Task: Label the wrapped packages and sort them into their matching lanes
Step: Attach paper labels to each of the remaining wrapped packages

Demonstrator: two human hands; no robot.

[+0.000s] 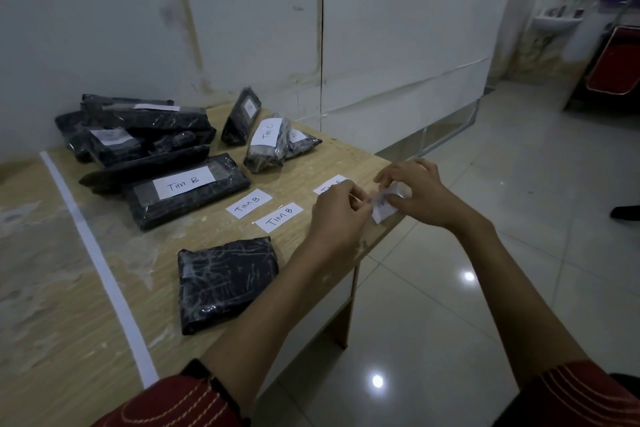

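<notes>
**Both hands pinch one paper label at the table's edge**

The left hand (pixel 341 210) and right hand (pixel 420 192) meet over the right edge of the wooden table (pixel 52 288), each pinching the same small white label (pixel 384 210) at the fingertips; its writing is too blurred to read; an unlabelled package (pixel 227 282) in black wrap lies flat near the front edge, just beside the left forearm; two loose TIM B labels (pixel 249 203) lie between it and the TIM B package (pixel 188 189); further back lie a TIM C package (pixel 266 144) and a pile of packages (pixel 138 128); a white strip (pixel 100 263) crosses the tabletop.
</notes>
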